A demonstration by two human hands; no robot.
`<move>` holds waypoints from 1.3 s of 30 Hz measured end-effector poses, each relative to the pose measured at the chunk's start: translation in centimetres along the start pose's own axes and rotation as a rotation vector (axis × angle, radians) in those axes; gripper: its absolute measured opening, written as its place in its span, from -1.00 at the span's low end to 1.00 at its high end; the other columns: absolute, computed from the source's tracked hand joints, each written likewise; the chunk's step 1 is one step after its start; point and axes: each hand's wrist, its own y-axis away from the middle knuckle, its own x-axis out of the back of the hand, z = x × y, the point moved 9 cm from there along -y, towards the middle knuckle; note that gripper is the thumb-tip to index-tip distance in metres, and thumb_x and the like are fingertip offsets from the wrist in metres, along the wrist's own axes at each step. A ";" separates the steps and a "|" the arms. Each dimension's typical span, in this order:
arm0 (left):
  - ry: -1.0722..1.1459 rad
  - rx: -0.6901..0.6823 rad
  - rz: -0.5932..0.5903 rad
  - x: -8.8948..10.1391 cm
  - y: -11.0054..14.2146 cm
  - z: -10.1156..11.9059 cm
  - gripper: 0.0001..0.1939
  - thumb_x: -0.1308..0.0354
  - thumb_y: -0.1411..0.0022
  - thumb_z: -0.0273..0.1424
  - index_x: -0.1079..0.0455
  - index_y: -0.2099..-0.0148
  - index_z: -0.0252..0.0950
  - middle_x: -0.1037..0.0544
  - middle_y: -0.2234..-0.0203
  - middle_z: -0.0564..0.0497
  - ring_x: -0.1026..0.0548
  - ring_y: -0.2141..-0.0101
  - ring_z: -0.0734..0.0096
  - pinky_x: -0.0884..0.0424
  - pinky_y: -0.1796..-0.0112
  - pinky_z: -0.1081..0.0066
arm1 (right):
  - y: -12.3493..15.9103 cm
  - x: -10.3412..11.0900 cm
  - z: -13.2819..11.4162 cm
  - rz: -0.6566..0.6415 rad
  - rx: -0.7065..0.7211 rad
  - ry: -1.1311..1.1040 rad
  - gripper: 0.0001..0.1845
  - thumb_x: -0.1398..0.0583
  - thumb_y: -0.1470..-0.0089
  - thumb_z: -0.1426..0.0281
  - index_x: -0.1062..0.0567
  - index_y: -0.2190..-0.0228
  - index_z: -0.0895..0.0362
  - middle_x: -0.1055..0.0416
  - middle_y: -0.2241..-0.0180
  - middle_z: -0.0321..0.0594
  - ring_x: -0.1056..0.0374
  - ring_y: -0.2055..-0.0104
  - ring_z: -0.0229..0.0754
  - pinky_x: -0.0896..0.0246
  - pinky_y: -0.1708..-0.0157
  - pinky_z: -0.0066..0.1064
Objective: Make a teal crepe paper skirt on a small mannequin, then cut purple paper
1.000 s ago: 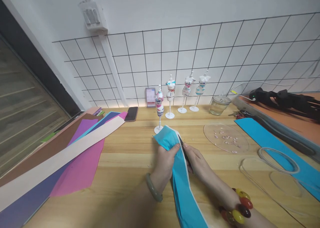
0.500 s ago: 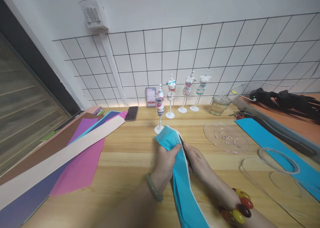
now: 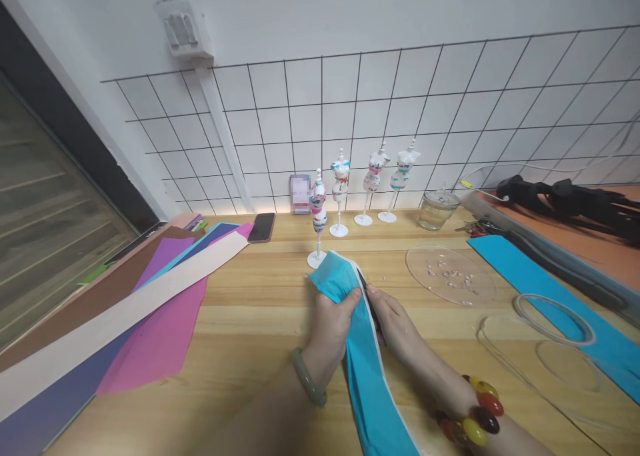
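Observation:
My left hand (image 3: 334,326), thumb on top, grips a long strip of turquoise crepe paper (image 3: 370,396). The strip is bunched at its top end and hangs toward me, with a white edge along its right side. My right hand (image 3: 397,319) is closed around dark scissors (image 3: 363,284), mostly hidden by the fingers. Their narrow dark tip lies against the white edge, close to my left thumb. Just beyond the paper stands a small white dress form (image 3: 319,206) with coloured patches.
Several more dress forms (image 3: 341,179) stand behind. At left lie coloured paper sheets (image 3: 165,336) and a phone (image 3: 261,227). To the right are a glass of liquid (image 3: 438,209), a clear dish (image 3: 420,289) with small beads, blue paper (image 3: 505,263) and coiled cord (image 3: 555,339).
The view has shifted very slightly. Both hands keep their grip on the paper and scissors, with almost no movement.

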 end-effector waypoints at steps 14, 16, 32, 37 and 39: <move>0.001 -0.011 0.016 0.1 -0.2 -0.1 -0.62 -0.31 0.15 -0.34 -0.44 0.20 -0.33 -0.56 0.30 -0.11 -0.50 0.30 0.22 -0.39 0.25 0.30 | -0.3 0.5 -0.6 0.036 0.067 0.072 -0.56 0.01 -0.02 0.03 -0.23 0.62 0.11 -0.16 0.65 -0.35 -0.11 0.57 -0.27 -0.13 0.54 -0.44; -0.004 -0.009 0.013 0.1 -0.2 -0.2 -0.61 -0.31 0.15 -0.33 -0.44 0.20 -0.33 -0.55 0.29 -0.11 -0.50 0.29 0.22 -0.39 0.24 0.30 | -0.4 0.5 -0.5 0.035 0.067 0.073 -0.56 0.01 -0.02 0.03 -0.24 0.62 0.12 -0.17 0.64 -0.34 -0.12 0.55 -0.26 -0.14 0.52 -0.43; 0.351 0.365 -0.132 -0.3 -1.4 1.3 -0.59 -0.13 0.03 -0.10 -0.45 0.34 -0.37 -0.56 0.43 -0.12 -0.51 0.40 0.21 -0.39 0.24 0.25 | -0.3 -0.8 0.6 -0.071 0.036 0.030 -0.53 0.10 -0.10 0.04 -0.11 0.65 0.08 0.07 0.74 -0.46 0.14 0.70 -0.35 0.19 0.70 -0.48; 0.207 0.242 0.007 1.8 -2.3 1.8 -0.89 -0.15 0.15 -0.54 -0.38 0.44 -0.37 -0.53 0.52 -0.05 -0.49 0.49 0.35 -0.38 0.31 0.33 | -0.3 -0.5 -0.4 -0.055 0.094 0.093 -0.57 0.06 -0.10 0.08 -0.26 0.57 0.13 -0.22 0.59 -0.33 -0.14 0.51 -0.25 -0.08 0.47 -0.44; 0.202 0.200 0.006 1.8 -2.4 2.1 -0.85 -0.11 0.20 -0.62 -0.35 0.46 -0.35 -0.52 0.55 0.01 -0.47 0.51 0.41 -0.37 0.34 0.38 | -0.3 -0.6 -0.7 -0.068 0.111 0.125 -0.56 0.08 -0.11 0.09 -0.31 0.54 0.15 -0.29 0.52 -0.28 -0.19 0.43 -0.21 -0.10 0.38 -0.42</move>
